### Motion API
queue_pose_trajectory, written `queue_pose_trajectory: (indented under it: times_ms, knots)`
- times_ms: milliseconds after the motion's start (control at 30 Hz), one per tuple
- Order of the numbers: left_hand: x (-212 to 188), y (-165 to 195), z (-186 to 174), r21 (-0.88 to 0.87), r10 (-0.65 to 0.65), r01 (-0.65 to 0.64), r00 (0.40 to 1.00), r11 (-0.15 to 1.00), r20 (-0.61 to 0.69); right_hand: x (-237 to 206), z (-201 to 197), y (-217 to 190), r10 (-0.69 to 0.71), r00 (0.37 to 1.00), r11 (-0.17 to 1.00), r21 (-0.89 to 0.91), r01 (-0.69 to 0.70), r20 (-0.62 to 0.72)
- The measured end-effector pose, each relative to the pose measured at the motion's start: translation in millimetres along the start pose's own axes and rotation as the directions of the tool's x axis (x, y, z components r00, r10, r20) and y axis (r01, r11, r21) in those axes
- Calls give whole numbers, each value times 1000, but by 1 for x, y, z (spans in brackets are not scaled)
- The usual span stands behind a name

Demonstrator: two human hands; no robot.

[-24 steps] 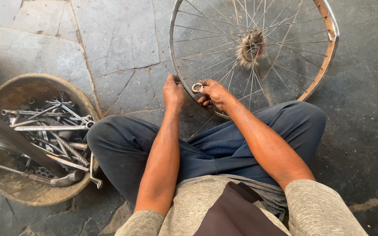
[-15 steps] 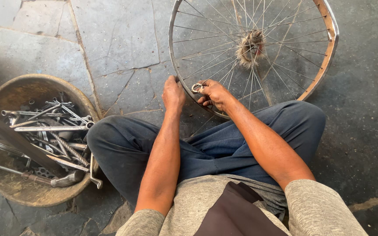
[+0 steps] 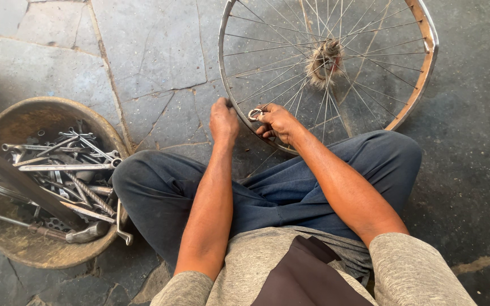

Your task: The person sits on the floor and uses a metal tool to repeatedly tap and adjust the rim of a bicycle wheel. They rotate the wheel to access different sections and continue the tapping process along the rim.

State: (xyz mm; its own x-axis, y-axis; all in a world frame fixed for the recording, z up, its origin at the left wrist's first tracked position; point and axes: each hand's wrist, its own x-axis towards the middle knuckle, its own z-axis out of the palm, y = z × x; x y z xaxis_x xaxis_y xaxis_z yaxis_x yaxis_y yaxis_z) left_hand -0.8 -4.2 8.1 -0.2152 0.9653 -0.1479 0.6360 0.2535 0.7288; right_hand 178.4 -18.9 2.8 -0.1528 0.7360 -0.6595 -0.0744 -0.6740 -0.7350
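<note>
Seated cross-legged on the stone floor (image 3: 160, 51), person leans over a bicycle wheel (image 3: 327, 68) lying flat ahead of the knees. Left hand (image 3: 224, 120): forearm straight out, wrist level, fingers curled down over the near rim, gripping it. Right hand (image 3: 276, 120): forearm angled in from the right, fingers pinched shut around a small round metal spoke tool (image 3: 254, 114) set among the spokes just inside the rim. Hands close together, not touching. Wheel: rusty rim, fuzzy grime-coated hub (image 3: 325, 58) at centre. To the person's left, just beside the knee, a worn round basin (image 3: 41, 249) holding spanners (image 3: 66, 167) and rods. No packages or signs readable.
</note>
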Motion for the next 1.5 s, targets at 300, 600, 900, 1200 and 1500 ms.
queue_pose_trajectory:
  times_ms: [300, 600, 900, 1200, 1500]
  knots:
    - [-2, 6, -3, -87, 51, -55, 998, 995, -40, -4, 2, -4, 6, 1000, 1000, -13, -6, -15]
    - [7, -2, 1, -166, 202, -212, 976, 963, -78, 1, 1, -1, 3, 1000, 1000, 10, -3, 2]
    - [-5, 5, -2, 59, 71, -68, 997, 996, -41, 4, 0, 2, -1, 1000, 1000, 7, 1, 5]
    - [1, -1, 2, 46, 73, -72, 997, 996, -20, 3, 1, 0, 1, 1000, 1000, -14, -2, -14]
    - [0, -1, 3, 41, 47, -46, 999, 998, -17, 4, 1, 1, 6, 1000, 1000, -11, -6, -4]
